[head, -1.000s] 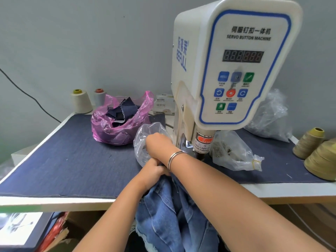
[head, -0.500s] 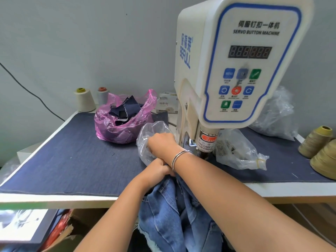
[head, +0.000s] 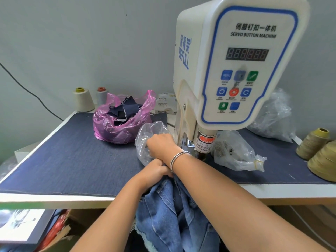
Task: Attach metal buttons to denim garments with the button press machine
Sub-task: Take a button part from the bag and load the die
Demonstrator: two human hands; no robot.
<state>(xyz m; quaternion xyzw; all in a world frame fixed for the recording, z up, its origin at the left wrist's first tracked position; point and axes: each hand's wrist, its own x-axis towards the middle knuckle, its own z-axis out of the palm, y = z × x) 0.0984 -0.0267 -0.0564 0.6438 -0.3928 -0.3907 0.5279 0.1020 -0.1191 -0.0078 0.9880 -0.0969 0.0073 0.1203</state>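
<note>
While the left hand (head: 156, 171) clamps denim (head: 163, 211) at the tabletop (head: 54, 199) front edge, the right hand (head: 161, 144) reaches into a bag (head: 145, 135), grip hidden; bare cloth lies at 9 o'clock.

Tabletop (head: 63, 157) covered in dark blue cloth, white edge showing. Back left: cream thread cone (head: 83, 100) and a grey thread cone (head: 102, 95) just beside it, both upright by the wall. Pink plastic bag (head: 118, 124) holds dark fabric scraps (head: 125, 110). Small white box (head: 165, 106) behind it. Crumpled clear bag (head: 272, 115) back right. Two tan thread cones (head: 313, 142) at right edge, touching. Black cable (head: 27, 90) runs down the wall.
</note>
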